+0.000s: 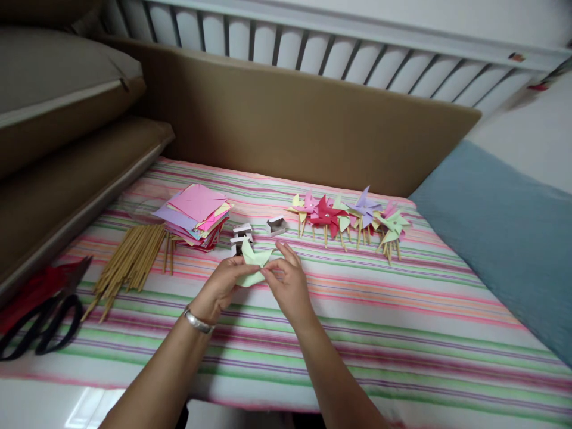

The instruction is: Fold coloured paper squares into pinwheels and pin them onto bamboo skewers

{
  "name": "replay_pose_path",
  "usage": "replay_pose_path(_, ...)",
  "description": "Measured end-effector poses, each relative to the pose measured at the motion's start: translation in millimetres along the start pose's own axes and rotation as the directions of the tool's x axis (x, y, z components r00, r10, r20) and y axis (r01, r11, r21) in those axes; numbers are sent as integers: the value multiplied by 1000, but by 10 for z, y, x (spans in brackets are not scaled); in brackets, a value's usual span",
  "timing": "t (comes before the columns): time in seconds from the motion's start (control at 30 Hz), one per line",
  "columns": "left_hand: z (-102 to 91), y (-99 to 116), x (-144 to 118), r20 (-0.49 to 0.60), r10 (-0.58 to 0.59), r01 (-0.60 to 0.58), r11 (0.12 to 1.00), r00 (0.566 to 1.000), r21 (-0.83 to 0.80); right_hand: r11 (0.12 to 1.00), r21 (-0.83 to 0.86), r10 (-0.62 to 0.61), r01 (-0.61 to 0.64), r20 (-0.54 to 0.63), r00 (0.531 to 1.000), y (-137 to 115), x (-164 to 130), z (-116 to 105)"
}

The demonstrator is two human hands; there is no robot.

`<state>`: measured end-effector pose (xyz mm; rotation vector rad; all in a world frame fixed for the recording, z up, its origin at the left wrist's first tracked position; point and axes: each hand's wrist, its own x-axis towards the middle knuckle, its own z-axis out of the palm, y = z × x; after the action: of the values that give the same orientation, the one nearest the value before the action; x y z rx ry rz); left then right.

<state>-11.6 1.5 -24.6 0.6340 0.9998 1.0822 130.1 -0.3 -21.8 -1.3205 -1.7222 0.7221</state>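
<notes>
A pale green paper pinwheel (254, 258) is held up between my two hands, over the striped cloth. My left hand (222, 282), with a silver bracelet at the wrist, pinches it from the left, thumb lying across its face. From the other side my right hand (288, 285) grips it near the centre between thumb and forefinger, its other fingers raised. Any small part under the right fingertips is hidden. Just behind the pinwheel stand small open white boxes (242, 230), and another small box (276, 225) lies slightly to the right.
A stack of coloured paper squares (196, 205) sits behind on the left, beside a bundle of wooden sticks (129, 259). Black-handled scissors (56, 316) lie far left near red material (31, 292). Several finished pinwheels on sticks (328, 214) lie at the back right. Brown cushions (67, 137) border the left.
</notes>
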Motion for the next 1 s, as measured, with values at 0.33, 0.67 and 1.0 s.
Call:
replay_pose_path(0.33, -22, -29, 14, 55, -18, 17, 1000, 998, 7, 999, -40, 10, -11, -21, 1000, 45, 9, 16)
replay_pose_path(0.67, -5, 32, -10, -57, 89, -88, 996, 994, 24, 956, 262, 161, -135, -83, 983, 82, 55, -87)
replay_pose_path(1.0, 46, 64, -120, 15, 144, -145, 983, 989, 115, 639, 635, 355, -434, 257, 899, 4, -134, -201)
